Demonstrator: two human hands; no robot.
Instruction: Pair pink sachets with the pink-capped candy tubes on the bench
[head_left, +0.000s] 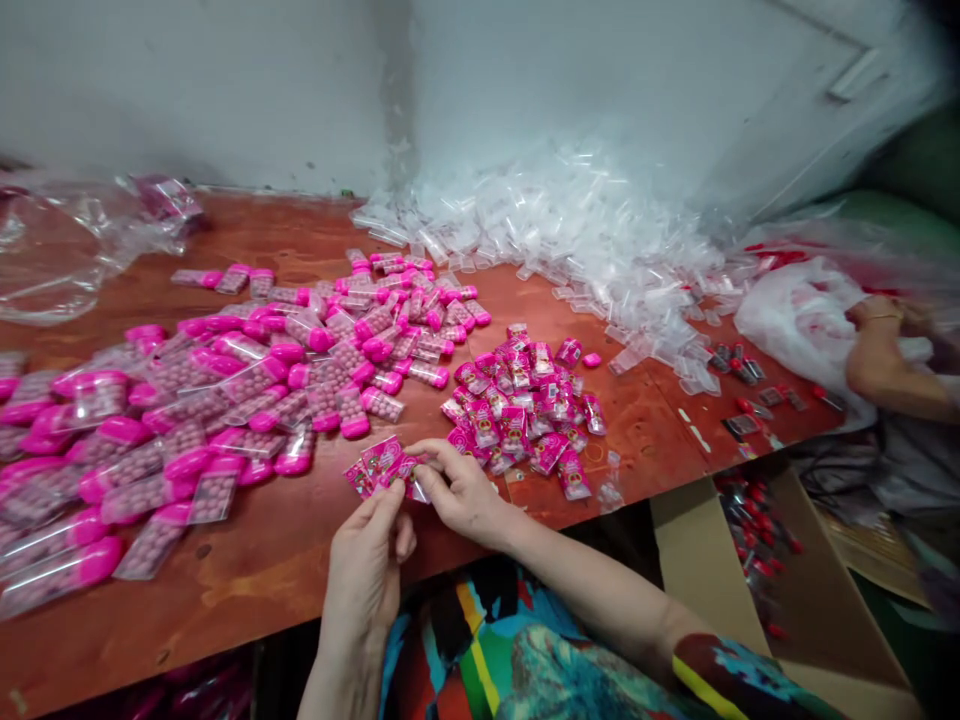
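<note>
My left hand (367, 560) and my right hand (457, 490) meet at the near edge of a red-brown table (255, 560). Both pinch a small fan of pink printed packets (382, 465) held just above the wood. A loose heap of the same pink packets (525, 410) lies just right of my right hand. To the left spreads a large pile of clear cases with pink caps, filled with pink balls (225, 400).
A mound of empty clear plastic cases (570, 240) lies against the back wall. A clear bag (60, 250) sits at far left. Another person's hand (877, 350) reaches into a white bag (802, 310) at right. A cardboard box (757, 560) holds red-capped pieces.
</note>
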